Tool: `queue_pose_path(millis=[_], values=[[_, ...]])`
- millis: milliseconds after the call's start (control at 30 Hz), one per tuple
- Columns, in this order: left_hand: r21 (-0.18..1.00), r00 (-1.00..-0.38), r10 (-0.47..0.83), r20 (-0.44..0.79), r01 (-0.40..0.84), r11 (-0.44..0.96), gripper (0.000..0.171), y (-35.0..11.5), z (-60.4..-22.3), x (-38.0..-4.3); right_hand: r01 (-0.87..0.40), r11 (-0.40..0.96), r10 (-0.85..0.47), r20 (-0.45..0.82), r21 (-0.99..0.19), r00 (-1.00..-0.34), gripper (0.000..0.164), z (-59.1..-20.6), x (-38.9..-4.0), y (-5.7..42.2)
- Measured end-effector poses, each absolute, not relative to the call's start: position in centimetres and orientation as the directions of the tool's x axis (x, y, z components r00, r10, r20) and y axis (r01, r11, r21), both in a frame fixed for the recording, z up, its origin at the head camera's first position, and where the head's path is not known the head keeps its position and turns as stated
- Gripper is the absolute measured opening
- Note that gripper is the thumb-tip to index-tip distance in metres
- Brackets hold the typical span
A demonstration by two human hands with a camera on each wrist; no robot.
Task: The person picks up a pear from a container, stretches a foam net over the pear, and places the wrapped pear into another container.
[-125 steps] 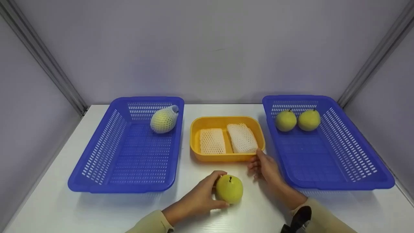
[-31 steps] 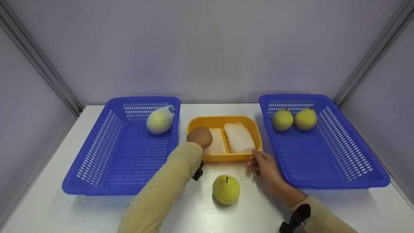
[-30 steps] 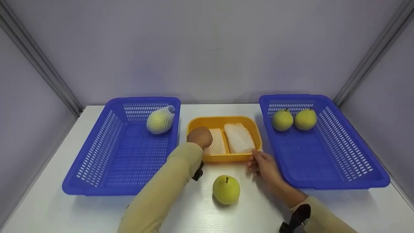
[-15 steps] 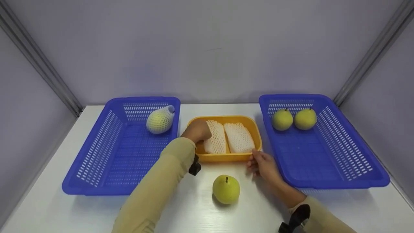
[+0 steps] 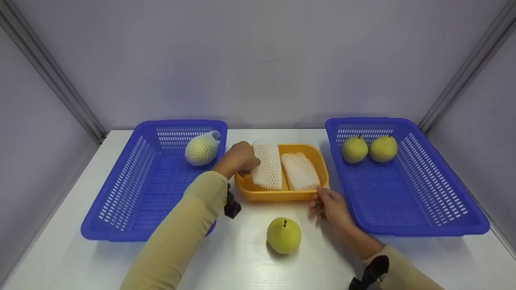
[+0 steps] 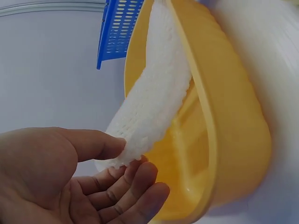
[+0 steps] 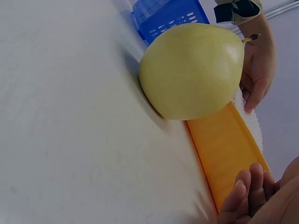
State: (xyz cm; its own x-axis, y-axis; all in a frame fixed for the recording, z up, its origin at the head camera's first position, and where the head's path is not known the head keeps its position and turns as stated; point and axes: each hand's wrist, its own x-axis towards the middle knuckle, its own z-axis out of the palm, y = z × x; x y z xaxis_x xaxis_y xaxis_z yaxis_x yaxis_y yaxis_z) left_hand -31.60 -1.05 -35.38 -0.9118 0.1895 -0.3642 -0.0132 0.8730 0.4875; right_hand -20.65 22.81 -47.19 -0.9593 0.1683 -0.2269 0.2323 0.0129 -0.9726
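My left hand (image 5: 241, 156) pinches the end of a white foam fruit net (image 5: 267, 166) between thumb and fingers. In the left wrist view the net (image 6: 149, 93) slopes up out of the yellow box (image 6: 238, 116), its far part still inside. A second foam net (image 5: 300, 171) lies folded in the right half of that box (image 5: 282, 196). My right hand (image 5: 333, 207) holds the box's front right corner, thumb at the rim and the other fingers outside the wall. A bare yellow-green pear (image 5: 284, 235) stands on the table in front of the box, stem up.
At left, a blue basket (image 5: 153, 234) contains one pear (image 5: 202, 150) in a foam net. The blue basket (image 5: 423, 230) at right bears two bare pears, one left (image 5: 354, 149) and one right (image 5: 383, 148). Grey panels (image 5: 258, 80) enclose the white table (image 5: 258, 270).
My left hand let go of the pear in front, reached into the yellow box and drew the left foam net up and back. My right hand stays at the box's corner.
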Motion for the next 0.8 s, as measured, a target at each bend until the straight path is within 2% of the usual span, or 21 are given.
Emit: queue_pose_path(millis=[133,233,600,800], values=[[0.533,-0.932,0.216,-0.291,0.030,0.846,0.037,-1.6,-35.0,-30.9,0.244,0.000,0.172,-0.240,-0.970,-0.955,0.038,-47.2,-20.6,22.8],[0.581,-0.944,0.227,-0.241,0.047,0.812,0.044,-1.9,-34.6,-30.3,0.251,-0.002,0.175,-0.248,-0.968,-0.953,0.039,-47.1,-20.6,22.8],[0.742,-0.957,0.257,-0.132,0.076,0.666,0.032,-3.0,-34.4,-28.0,0.253,0.021,0.190,-0.244,-0.967,-0.951,0.039,-47.1,-20.5,23.0],[0.805,-0.968,0.244,-0.058,0.099,0.585,0.018,-3.7,-34.3,-26.9,0.238,0.056,0.194,-0.223,-0.970,-0.955,0.043,-47.0,-19.9,22.9]])
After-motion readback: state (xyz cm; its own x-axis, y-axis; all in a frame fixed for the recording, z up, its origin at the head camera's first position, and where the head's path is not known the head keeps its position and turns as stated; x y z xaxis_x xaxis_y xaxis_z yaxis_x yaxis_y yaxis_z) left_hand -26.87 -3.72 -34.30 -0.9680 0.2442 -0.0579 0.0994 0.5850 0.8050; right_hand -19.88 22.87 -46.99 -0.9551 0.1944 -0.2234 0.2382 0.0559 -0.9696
